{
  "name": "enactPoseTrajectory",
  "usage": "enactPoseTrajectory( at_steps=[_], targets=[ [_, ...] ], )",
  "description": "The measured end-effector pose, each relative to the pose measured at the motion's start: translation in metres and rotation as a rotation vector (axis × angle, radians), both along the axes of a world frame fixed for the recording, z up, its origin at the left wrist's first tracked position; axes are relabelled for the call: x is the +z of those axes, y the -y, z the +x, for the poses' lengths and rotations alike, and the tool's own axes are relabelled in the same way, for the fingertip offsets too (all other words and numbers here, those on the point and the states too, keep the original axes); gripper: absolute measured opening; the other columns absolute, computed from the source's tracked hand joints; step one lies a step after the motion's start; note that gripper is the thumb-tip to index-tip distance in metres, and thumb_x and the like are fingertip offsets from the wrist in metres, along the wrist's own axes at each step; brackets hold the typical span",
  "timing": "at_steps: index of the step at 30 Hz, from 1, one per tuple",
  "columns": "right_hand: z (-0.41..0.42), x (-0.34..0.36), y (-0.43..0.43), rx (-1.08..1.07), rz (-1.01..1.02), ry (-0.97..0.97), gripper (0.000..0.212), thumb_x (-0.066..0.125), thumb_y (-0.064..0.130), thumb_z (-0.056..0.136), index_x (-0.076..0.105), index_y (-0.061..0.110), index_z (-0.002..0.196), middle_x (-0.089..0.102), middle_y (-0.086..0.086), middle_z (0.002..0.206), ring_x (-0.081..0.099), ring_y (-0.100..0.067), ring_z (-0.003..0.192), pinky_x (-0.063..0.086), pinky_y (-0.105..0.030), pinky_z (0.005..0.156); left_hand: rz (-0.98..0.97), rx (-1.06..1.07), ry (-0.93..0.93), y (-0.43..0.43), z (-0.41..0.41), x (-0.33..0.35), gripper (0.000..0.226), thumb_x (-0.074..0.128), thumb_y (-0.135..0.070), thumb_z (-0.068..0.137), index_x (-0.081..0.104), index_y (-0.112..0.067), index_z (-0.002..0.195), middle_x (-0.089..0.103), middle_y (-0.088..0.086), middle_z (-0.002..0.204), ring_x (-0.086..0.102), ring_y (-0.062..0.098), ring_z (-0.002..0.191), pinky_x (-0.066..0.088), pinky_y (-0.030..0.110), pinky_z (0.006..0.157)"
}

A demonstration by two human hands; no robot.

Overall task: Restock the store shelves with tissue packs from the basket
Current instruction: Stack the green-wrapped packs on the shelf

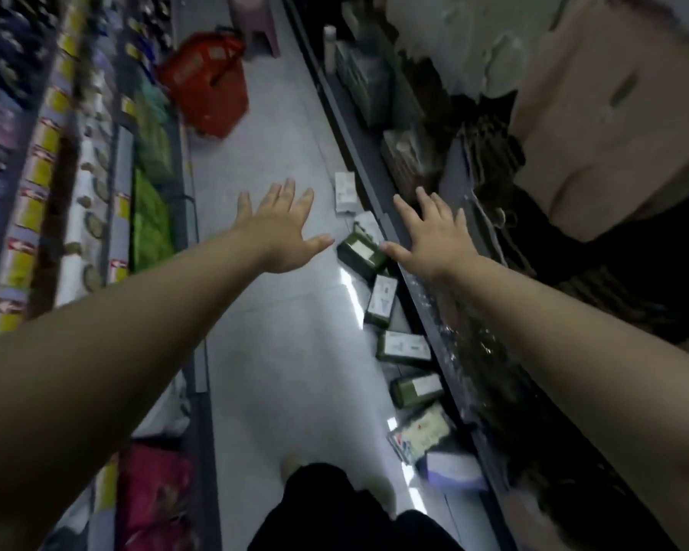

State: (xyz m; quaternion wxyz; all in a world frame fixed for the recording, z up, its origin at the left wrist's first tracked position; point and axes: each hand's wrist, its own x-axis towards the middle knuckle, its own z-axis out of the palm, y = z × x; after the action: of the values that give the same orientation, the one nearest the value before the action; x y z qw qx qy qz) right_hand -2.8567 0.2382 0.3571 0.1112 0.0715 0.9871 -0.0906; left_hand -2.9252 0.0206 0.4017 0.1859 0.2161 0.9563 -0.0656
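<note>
1. Dark trousers (335, 511) are showing at 6 o'clock, closest to the lens, and two bare forearms are stretching up from the lower corners.
2. Just above centre, toward 12 o'clock, the left hand (283, 228) is hovering palm down over the grey floor (275, 332), with its fingers spread and holding nothing.
3. At 1 o'clock the right hand (430, 236) is reaching out with its fingers fanned wide and gripping nothing. It is lying across the dark front edge of the right shelf (374, 184); whether it is touching that edge cannot be told.
4. Green tissue packs (380, 300) with pale labels are lying in a loose line on the floor along the foot of the right shelf, running from centre down toward 5 o'clock. The topmost one is sitting between the two thumbs, just beside the right thumb.
5. One white pack (345, 190) is lying further up the aisle, near 12 o'clock.
6. At 11 o'clock the red basket (207, 85) is standing on the floor, well apart from both hands; blur is hiding its contents.
7. Beyond it a pink stool (255, 25) is standing at 12 o'clock.
8. Blurred goods are filling the left shelves (76, 153) at 9 o'clock, and a pale box (605, 133) is sitting at 2 o'clock.
</note>
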Motion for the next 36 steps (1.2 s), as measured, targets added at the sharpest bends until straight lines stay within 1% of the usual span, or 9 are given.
enactPoseTrajectory(
  at_steps=[7,11,15,22,27,30,32,34,36],
  targets=[
    [0.072,-0.109,-0.048,-0.141,-0.061,0.185,0.082,0.035,0.068,0.093,0.001,0.03,0.157,-0.006,-0.008,0.164,-0.005,-0.028,0.151,0.001,-0.056,0.119,-0.067,-0.16,0.183,-0.061,0.041,-0.111,0.081,0.019,-0.069,0.094,-0.012,-0.025,0.155,-0.02,0.006,0.162,-0.014,0.024,0.15,-0.009,0.056,0.116],
    [0.091,-0.18,-0.059,-0.2,-0.067,0.308,0.081,0.032,0.068,0.093,0.0,0.029,0.157,-0.006,-0.009,0.164,-0.005,-0.028,0.151,0.002,-0.057,0.119,-0.119,-0.214,0.268,-0.08,0.046,-0.188,0.082,0.019,-0.069,0.094,-0.011,-0.023,0.155,-0.017,0.007,0.163,-0.012,0.026,0.151,-0.007,0.058,0.116],
    [0.098,-0.253,-0.065,-0.26,-0.097,0.381,0.08,0.034,0.066,0.094,0.0,0.029,0.157,-0.005,-0.009,0.164,-0.004,-0.028,0.151,0.003,-0.056,0.119,-0.152,-0.26,0.349,-0.097,0.039,-0.269,0.083,0.019,-0.07,0.094,-0.012,-0.023,0.155,-0.018,0.007,0.162,-0.013,0.026,0.15,-0.008,0.058,0.115],
    [0.114,-0.419,-0.074,-0.374,-0.113,0.532,0.081,0.035,0.067,0.093,0.003,0.029,0.156,0.003,-0.011,0.164,0.004,-0.03,0.15,0.009,-0.055,0.117,-0.248,-0.349,0.49,-0.118,0.04,-0.444,0.084,0.017,-0.071,0.093,-0.016,-0.024,0.154,-0.019,0.006,0.162,-0.014,0.024,0.15,-0.009,0.057,0.116],
    [0.125,-0.543,-0.077,-0.437,-0.172,0.618,0.079,0.037,0.064,0.095,0.002,0.029,0.157,0.0,-0.009,0.164,0.005,-0.032,0.15,0.013,-0.051,0.118,-0.3,-0.381,0.575,-0.126,0.056,-0.572,0.082,0.016,-0.07,0.094,-0.015,-0.023,0.154,-0.02,0.006,0.162,-0.014,0.025,0.15,-0.008,0.057,0.116],
    [0.131,-0.614,-0.082,-0.526,-0.241,0.623,0.08,0.042,0.06,0.096,0.004,0.026,0.157,-0.001,-0.009,0.164,0.005,-0.033,0.149,0.016,-0.048,0.119,-0.312,-0.343,0.651,-0.127,0.072,-0.642,0.082,0.015,-0.069,0.095,-0.015,-0.023,0.154,-0.019,0.005,0.163,-0.012,0.025,0.151,-0.008,0.056,0.117],
    [0.133,-0.656,-0.09,-0.616,-0.283,0.602,0.081,0.046,0.054,0.097,0.005,0.02,0.157,-0.001,-0.011,0.164,0.006,-0.034,0.149,0.018,-0.046,0.119,-0.301,-0.278,0.703,-0.13,0.083,-0.683,0.082,0.015,-0.069,0.095,-0.014,-0.021,0.155,-0.016,0.005,0.163,-0.01,0.024,0.151,-0.006,0.055,0.118],
    [0.135,-0.691,-0.097,-0.721,-0.317,0.561,0.084,0.051,0.048,0.097,0.004,0.014,0.157,0.004,-0.016,0.162,0.011,-0.036,0.147,0.019,-0.045,0.119,-0.243,-0.164,0.775,-0.135,0.095,-0.716,0.082,0.017,-0.067,0.097,-0.01,-0.018,0.156,-0.012,0.004,0.164,-0.004,0.024,0.151,-0.002,0.052,0.119],
    [0.136,-0.718,-0.103,-0.826,-0.32,0.507,0.092,0.06,0.045,0.093,0.002,0.01,0.156,0.009,-0.019,0.16,0.014,-0.037,0.146,0.02,-0.043,0.118,-0.145,-0.039,0.889,-0.146,0.106,-0.741,0.075,0.021,-0.057,0.102,-0.004,-0.012,0.156,-0.006,0.009,0.164,0.002,0.026,0.151,0.006,0.045,0.119]
  ],
)
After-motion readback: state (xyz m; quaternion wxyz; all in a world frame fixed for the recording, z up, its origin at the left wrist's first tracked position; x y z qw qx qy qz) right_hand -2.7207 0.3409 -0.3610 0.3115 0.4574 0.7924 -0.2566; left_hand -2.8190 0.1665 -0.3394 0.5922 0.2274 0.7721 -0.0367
